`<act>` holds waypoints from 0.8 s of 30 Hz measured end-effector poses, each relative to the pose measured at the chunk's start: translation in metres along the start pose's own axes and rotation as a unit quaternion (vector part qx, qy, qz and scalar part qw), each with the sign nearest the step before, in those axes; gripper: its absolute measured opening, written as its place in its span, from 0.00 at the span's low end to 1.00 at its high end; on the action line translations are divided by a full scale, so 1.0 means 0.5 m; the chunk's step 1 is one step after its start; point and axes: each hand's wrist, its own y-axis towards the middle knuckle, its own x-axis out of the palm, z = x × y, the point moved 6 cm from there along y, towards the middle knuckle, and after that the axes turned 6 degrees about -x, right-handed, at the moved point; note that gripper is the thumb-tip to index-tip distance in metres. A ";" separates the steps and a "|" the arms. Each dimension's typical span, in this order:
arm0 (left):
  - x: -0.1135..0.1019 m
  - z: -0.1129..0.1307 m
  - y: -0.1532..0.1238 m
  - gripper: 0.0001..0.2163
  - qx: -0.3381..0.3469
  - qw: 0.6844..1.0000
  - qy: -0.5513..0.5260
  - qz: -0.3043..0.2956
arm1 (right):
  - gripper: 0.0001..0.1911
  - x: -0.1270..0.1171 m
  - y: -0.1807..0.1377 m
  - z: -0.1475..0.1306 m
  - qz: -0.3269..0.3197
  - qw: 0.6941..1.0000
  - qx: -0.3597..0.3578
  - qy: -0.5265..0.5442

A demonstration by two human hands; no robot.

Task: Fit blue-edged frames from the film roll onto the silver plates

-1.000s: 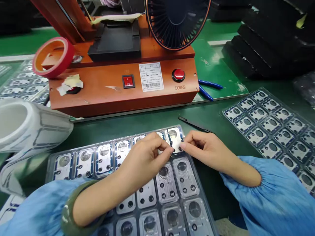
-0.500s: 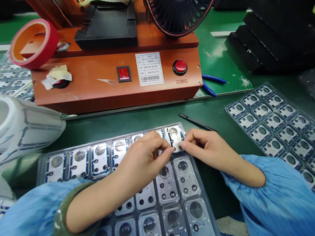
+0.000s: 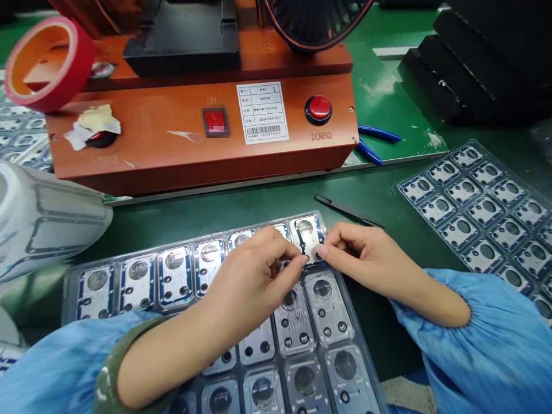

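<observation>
A clear tray point(image 3: 71, 282) of silver metal plates with round holes lies in front of me. My left hand point(image 3: 254, 276) and my right hand point(image 3: 357, 256) meet over the plate point(image 3: 307, 233) in the tray's far right corner. Both hands are pinched. Between the left thumb and forefinger a thin dark strip point(image 3: 302, 248) lifts off that plate. The right fingertips press at the plate's right edge; what they hold is hidden. Blue sleeves cover both forearms.
An orange machine point(image 3: 172, 144) with a red button point(image 3: 319, 108) stands behind the tray, a red tape roll point(image 3: 47, 63) on it. Black tweezers point(image 3: 345, 211) lie past my right hand. A second tray point(image 3: 478, 207) sits right, a white label roll point(image 3: 43, 218) left, blue pliers point(image 3: 375, 144) beyond.
The view has tipped down slightly. My left fingers have pulled a dark strip a little way up from the corner plate. The right hand stays in place.
</observation>
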 end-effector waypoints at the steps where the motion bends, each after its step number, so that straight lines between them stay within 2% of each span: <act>1: 0.000 0.001 -0.001 0.07 0.002 1.000 0.002 0.002 | 0.10 0.000 0.000 0.000 0.001 1.000 -0.001 -0.003; 24: 0.002 0.012 -0.008 0.07 0.037 0.998 0.053 0.028 | 0.09 -0.002 -0.001 -0.015 0.008 0.999 -0.025 -0.048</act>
